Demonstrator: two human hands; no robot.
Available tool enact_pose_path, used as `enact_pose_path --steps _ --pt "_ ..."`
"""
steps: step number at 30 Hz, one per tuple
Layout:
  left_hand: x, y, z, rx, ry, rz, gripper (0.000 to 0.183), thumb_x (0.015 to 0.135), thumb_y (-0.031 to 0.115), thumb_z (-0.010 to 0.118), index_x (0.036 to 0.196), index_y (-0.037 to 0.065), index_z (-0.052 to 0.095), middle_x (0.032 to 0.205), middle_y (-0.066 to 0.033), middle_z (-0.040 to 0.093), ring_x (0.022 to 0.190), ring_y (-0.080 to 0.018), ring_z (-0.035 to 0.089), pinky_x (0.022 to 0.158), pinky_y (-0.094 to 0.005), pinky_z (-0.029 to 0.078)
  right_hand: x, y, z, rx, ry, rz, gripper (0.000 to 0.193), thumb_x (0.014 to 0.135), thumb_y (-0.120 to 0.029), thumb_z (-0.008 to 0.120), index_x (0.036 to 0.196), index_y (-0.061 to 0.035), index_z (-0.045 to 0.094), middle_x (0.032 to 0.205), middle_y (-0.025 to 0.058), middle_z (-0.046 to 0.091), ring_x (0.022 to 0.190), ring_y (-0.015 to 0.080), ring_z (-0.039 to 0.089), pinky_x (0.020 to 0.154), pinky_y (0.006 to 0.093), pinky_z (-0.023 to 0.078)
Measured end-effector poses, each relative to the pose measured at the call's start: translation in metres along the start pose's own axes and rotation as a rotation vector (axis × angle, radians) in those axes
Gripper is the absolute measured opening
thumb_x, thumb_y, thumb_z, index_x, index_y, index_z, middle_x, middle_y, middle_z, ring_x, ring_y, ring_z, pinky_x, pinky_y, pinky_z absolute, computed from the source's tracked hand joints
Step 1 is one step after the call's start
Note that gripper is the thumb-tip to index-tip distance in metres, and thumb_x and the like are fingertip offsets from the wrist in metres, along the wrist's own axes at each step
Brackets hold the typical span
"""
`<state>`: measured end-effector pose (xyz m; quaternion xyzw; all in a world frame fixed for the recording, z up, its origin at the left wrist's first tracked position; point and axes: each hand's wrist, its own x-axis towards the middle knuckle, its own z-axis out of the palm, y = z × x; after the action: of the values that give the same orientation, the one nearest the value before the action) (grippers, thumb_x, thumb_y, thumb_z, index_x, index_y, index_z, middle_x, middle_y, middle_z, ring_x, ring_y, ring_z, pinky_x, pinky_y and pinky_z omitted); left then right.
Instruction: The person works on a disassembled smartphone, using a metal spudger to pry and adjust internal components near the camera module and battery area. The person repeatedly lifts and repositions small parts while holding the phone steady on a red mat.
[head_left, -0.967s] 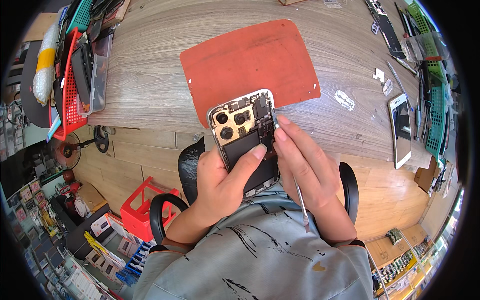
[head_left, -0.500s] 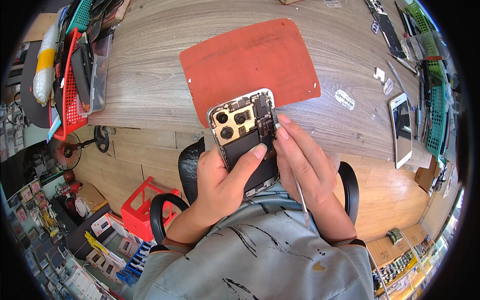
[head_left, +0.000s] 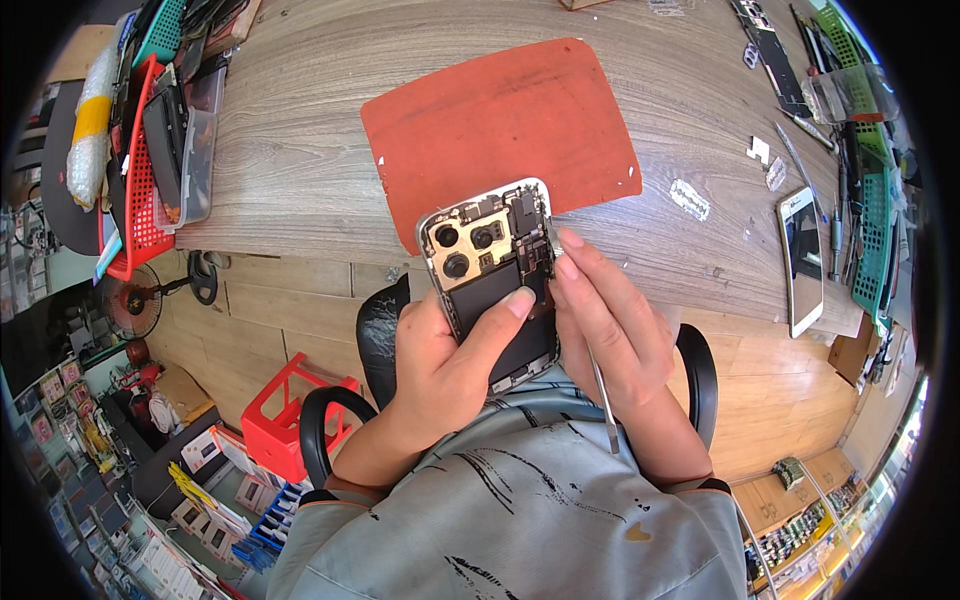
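Note:
An opened smartphone (head_left: 480, 295) is tilted in front of my body, its back off. Three camera lenses (head_left: 456, 265), a gold-coloured plate, a circuit board and a black battery show inside it. My left hand (head_left: 440, 355) is closed around its left side, thumb laid across the battery. At the phone's right edge is my right hand (head_left: 625, 335), fingers pressed together on a thin metal pry tool (head_left: 604, 400). The tool's flat end points back toward my shirt; its other end is hidden by my fingers near the board.
A red mat (head_left: 500, 120) lies on the wooden table (head_left: 300, 150) beyond the phone. To the right are a white phone (head_left: 801, 260), small metal pieces (head_left: 689, 199), slim tools and green baskets (head_left: 873, 240). A red basket (head_left: 145, 190) holding parts stands at the left.
Almost nothing differs. The phone and both hands have shifted very slightly to the right; the grip on the phone and pry tool is the same.

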<state>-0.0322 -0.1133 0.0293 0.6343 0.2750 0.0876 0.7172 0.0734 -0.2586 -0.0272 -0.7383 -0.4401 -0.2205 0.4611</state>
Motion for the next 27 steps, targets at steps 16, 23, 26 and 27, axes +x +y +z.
enact_pose_path --steps 16,23,26,27 --pt "0.0 -0.002 -0.001 0.004 -0.009 0.005 0.022 0.105 0.005 0.074 0.124 -0.005 0.078 0.11 -0.0062 0.081 0.097 -0.0102 0.073 0.085 -0.029 0.06 0.0 -0.002 0.003 -0.023 0.03 -0.012 0.038 0.082 0.013 0.081 0.12 0.0101 0.081 0.125 0.0265 0.082 0.082 0.021 0.082 0.063 0.0275 0.062" --pt "0.001 -0.003 -0.002 0.01 -0.031 0.062 0.021 0.108 0.005 0.072 0.125 -0.006 0.076 0.107 -0.0089 0.084 0.095 -0.0101 0.076 0.084 -0.0296 0.061 0.001 -0.007 -0.001 -0.025 -0.025 0.034 0.038 0.086 0.013 0.081 0.124 0.0091 0.08 0.126 0.0264 0.081 0.089 0.0246 0.082 0.069 0.0301 0.065" --pt "0.001 -0.004 -0.002 0.01 -0.034 0.065 0.021 0.108 0.005 0.072 0.125 -0.007 0.076 0.108 -0.0092 0.084 0.095 -0.0103 0.076 0.083 -0.0296 0.061 0.002 -0.012 -0.004 -0.02 -0.044 0.066 0.039 0.09 0.013 0.081 0.128 0.008 0.078 0.126 0.0266 0.081 0.097 0.029 0.083 0.077 0.033 0.067" --pt "0.001 -0.005 -0.002 0.016 -0.033 0.068 0.021 0.108 0.005 0.072 0.125 -0.007 0.076 0.108 -0.0094 0.084 0.095 -0.0104 0.076 0.083 -0.0296 0.061 0.001 -0.007 0.002 -0.028 0.0 0.028 0.038 0.086 0.013 0.081 0.124 0.0089 0.08 0.126 0.0268 0.081 0.089 0.0249 0.082 0.069 0.0302 0.065"
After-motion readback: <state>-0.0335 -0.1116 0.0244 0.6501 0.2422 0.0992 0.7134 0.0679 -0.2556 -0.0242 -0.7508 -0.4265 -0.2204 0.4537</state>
